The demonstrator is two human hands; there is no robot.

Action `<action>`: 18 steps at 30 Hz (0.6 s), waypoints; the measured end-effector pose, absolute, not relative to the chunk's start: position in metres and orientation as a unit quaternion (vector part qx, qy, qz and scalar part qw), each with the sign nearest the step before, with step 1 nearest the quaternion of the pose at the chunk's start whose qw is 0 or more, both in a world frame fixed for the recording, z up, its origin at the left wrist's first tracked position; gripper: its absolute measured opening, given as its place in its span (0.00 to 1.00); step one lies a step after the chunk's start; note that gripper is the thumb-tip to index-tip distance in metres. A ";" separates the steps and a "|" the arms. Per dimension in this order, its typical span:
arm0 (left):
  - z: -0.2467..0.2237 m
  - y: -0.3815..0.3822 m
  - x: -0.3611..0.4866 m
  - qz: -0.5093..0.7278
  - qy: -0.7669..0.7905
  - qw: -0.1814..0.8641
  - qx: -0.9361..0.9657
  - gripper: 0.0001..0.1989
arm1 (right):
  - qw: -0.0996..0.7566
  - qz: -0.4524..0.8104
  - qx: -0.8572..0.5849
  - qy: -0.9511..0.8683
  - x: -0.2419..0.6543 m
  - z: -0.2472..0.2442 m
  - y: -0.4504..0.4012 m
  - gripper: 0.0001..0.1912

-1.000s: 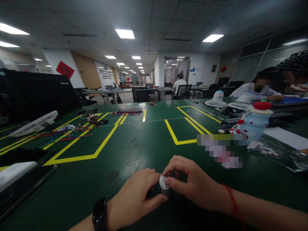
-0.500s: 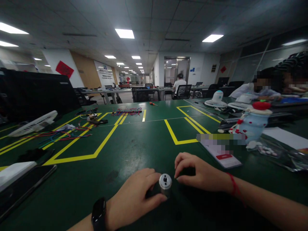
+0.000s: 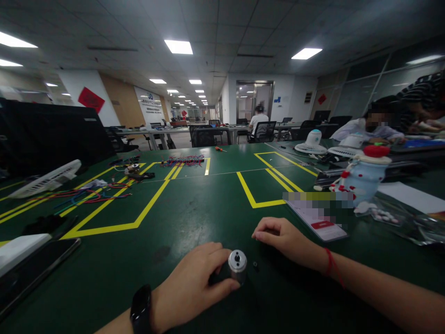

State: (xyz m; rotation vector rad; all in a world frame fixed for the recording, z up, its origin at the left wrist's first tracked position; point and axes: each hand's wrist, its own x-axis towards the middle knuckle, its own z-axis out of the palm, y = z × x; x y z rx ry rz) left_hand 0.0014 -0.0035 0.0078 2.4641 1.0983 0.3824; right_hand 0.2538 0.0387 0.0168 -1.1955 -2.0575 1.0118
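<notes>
A silvery metal cylinder (image 3: 238, 265) with small dark holes in its top stands upright on the green table (image 3: 187, 208). Thumb and fingers of my left hand (image 3: 194, 280) are closed round its left side. Just right of the cylinder, a tiny dark part (image 3: 255, 265) lies on the table. Beyond that part, my right hand (image 3: 283, 236) rests with its fingers curled and thumb and forefinger pressed together; whether anything small is between them is hidden.
A phone-like slab (image 3: 318, 220) lies beyond my right hand, near a light-blue jar (image 3: 368, 178). Wires (image 3: 93, 192) and a dark phone (image 3: 41, 273) are on the left. Two small fans (image 3: 311, 143) stand at the back right. A person in white (image 3: 347, 130) leans at the far right.
My right hand has drawn slightly away from the cylinder, its finger and thumb coming together. The tiny dark part now shows on the table. My left hand keeps its hold.
</notes>
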 end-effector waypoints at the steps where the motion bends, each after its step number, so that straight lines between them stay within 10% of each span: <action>1: 0.007 -0.003 0.001 0.137 0.395 0.207 0.885 0.10 | 0.257 0.351 -0.425 -0.794 0.253 0.017 0.037 0.08; 7: 0.006 -0.003 0.001 0.135 0.394 0.202 0.886 0.10 | 0.180 0.263 -0.313 -0.895 0.254 0.019 0.027 0.07; 13: 0.005 -0.004 0.002 0.146 0.388 0.194 0.889 0.09 | 0.363 0.305 -0.332 -0.815 0.234 0.024 0.018 0.04; 18: 0.002 -0.004 0.001 0.150 0.382 0.194 0.891 0.08 | 0.340 0.271 -0.304 -0.847 0.214 0.033 0.003 0.06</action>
